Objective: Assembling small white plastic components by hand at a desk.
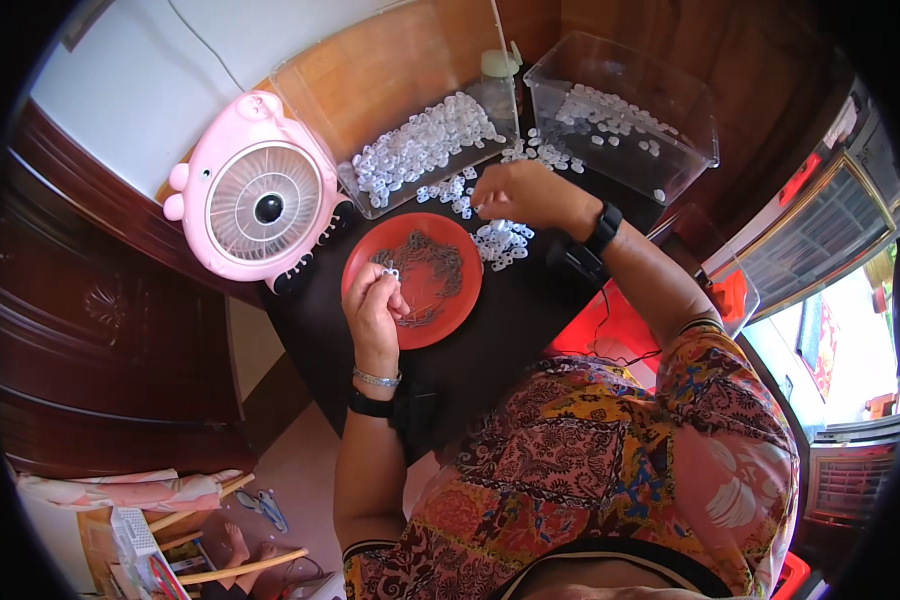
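Over the left part of a round red plate [465, 310], my left hand [373, 312] is closed, pinching a small whitish plastic piece [392, 271] between thumb and fingertips. On the plate lies a tangle of thin dark metal pieces [432, 262], like wires or pins. My right hand [532, 192] is beyond the plate to the right, its fingers curled downward above scattered clear plastic pieces. Whatever its fingertips hold, if anything, is hidden. Just nearer than it is a small heap of the same clear oval pieces [502, 246], beside the plate's right rim.
A clear bin [370, 205] holding many plastic pieces stands at the back, with another clear bin [660, 165] at back right. A pink pig-shaped fan [202, 235] stands left on the dark table [315, 340]. Near lower left, another person's bare feet [238, 545] show.
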`<state>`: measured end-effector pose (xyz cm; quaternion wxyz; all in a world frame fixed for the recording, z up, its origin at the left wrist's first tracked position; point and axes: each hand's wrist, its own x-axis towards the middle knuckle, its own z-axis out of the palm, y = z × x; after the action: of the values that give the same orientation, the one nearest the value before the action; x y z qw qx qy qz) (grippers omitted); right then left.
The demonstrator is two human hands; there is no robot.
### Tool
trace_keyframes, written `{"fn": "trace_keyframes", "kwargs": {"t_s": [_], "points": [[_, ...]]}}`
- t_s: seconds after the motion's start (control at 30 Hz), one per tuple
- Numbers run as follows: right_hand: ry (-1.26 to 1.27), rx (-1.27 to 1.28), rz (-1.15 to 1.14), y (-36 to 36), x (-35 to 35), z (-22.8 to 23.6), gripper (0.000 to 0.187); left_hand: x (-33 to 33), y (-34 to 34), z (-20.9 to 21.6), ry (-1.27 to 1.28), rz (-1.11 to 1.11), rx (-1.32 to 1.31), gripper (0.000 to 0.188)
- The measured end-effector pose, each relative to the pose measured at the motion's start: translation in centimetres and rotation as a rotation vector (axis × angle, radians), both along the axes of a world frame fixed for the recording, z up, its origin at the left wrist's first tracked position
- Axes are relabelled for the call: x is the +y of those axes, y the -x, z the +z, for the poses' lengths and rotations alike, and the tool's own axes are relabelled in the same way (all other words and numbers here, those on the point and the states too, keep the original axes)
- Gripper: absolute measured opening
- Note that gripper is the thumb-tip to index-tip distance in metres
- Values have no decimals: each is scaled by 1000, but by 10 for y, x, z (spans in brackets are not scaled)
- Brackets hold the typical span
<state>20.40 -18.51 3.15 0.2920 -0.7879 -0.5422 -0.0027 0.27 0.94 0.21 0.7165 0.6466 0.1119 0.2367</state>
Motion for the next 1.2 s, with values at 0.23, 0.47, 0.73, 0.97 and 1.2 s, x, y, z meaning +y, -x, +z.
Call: {"fn": "trace_keyframes", "kwargs": {"t_s": [0.23,0.47,0.73,0.97,1.2], "points": [[148,-422,-13,8,13,-51,14,-7,-2,-1,-43,-30,9,20],[56,-492,-77,7,20,-57,15,-7,0,0,-70,-37,6,18],[-401,260,-211,47,-20,-19,16,-23,0,2,-66,-78,5,17],[-620,864,-99,62,-40,-27,14,-35,4,7,-82,-154,30,16],[-732,1064,41,97,-27,-26,10,-69,13,10,-206,-366,30,15]]}}
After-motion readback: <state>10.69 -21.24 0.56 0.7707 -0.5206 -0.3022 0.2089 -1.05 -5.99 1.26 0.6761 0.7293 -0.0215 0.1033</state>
